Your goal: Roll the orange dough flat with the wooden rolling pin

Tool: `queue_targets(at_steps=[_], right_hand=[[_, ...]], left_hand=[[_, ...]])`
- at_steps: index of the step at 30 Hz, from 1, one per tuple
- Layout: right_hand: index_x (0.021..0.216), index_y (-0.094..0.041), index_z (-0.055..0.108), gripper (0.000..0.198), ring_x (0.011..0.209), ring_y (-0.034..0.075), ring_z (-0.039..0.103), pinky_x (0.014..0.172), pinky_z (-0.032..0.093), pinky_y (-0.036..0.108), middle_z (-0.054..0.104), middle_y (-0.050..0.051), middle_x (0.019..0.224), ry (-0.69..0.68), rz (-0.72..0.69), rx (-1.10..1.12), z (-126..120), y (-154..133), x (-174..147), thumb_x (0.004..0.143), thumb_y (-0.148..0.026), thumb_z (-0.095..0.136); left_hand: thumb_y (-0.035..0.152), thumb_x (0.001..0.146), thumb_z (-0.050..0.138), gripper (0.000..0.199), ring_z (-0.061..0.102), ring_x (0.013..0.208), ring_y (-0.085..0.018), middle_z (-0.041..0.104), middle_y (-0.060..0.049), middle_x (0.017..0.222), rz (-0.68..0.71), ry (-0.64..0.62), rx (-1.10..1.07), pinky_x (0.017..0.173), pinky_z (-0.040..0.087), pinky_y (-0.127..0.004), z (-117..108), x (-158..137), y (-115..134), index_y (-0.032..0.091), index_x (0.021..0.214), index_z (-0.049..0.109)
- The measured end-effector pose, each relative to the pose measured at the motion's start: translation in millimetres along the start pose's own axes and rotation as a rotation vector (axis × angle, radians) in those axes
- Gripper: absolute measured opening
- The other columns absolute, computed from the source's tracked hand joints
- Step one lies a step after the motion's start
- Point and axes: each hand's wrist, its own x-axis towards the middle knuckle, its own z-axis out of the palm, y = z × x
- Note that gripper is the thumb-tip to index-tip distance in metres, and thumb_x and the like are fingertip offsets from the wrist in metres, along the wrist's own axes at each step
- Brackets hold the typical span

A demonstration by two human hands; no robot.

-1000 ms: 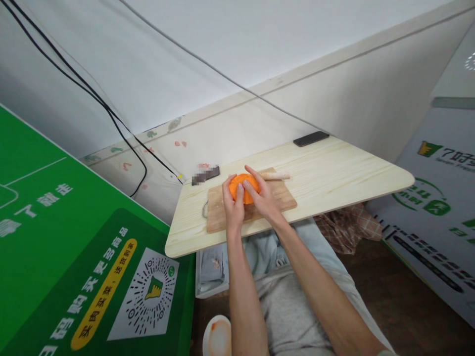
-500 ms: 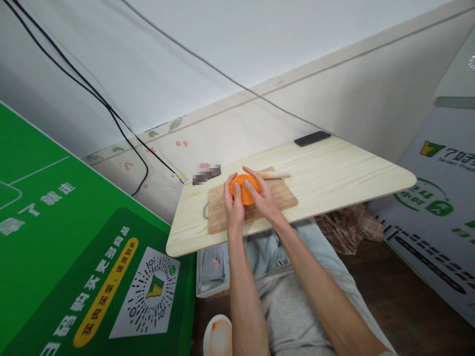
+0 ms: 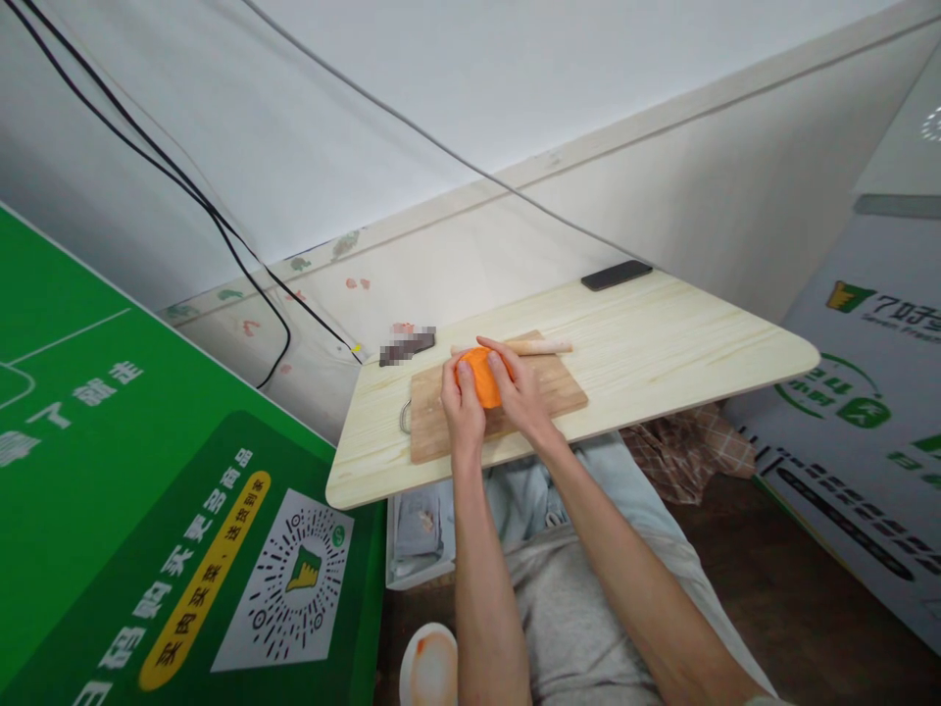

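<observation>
An orange dough-like lump, rounded with a creased surface, is between my two hands over a wooden cutting board. My left hand cups its left side, thumb on the near face. On the opposite side, my right hand presses against it, with the thumb on top and the fingers around the far edge. Behind the lump, a wooden rolling pin with a pale coating lies across the board's far edge, partly hidden by my hands.
The board rests on a pale wood-grain table. A black phone lies at its back edge, and a dark blurred-out object is at back left. Below are a white bin and a stained white bowl. A green panel stands left.
Both hands still hold the orange lump. It looks narrower and rounder now, and the fingers have shifted around it. More of the rolling pin shows behind the hands.
</observation>
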Motion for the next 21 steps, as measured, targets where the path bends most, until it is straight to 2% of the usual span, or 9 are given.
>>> queue_targets(at_steps=[11, 18, 21], right_hand=[[0.138, -0.028, 0.077, 0.061, 0.134, 0.028, 0.07, 0.122, 0.05, 0.045, 0.077, 0.007, 0.141, -0.026, 0.017, 0.0, -0.7, 0.3, -0.6, 0.106, -0.072, 0.049], [0.139, -0.027, 0.077, 0.06, 0.137, 0.028, 0.067, 0.125, 0.048, 0.044, 0.075, 0.007, 0.143, -0.022, 0.024, 0.031, 1.1, 1.0, 0.2, 0.107, -0.069, 0.05], [0.146, -0.026, 0.071, 0.058, 0.138, 0.027, 0.066, 0.124, 0.048, 0.044, 0.073, 0.008, 0.147, -0.024, 0.01, 0.045, 3.6, 2.0, -0.4, 0.106, -0.065, 0.055]], left_hand=[[0.067, 0.107, 0.052, 0.048, 0.073, 0.11, -0.023, 0.077, -0.008, 0.114, 0.033, 0.028, 0.013, 0.107, 0.057, -0.04, -1.0, 1.1, 0.1, 0.023, 0.112, 0.071], [0.069, 0.106, 0.053, 0.049, 0.071, 0.118, -0.024, 0.077, -0.009, 0.119, 0.009, 0.037, -0.007, 0.112, 0.055, -0.042, -0.5, 1.0, -0.8, 0.024, 0.114, 0.07], [0.069, 0.105, 0.055, 0.05, 0.069, 0.124, -0.025, 0.075, -0.01, 0.127, -0.005, 0.107, -0.012, 0.114, 0.053, -0.041, -0.4, 2.3, -1.5, 0.023, 0.119, 0.07]])
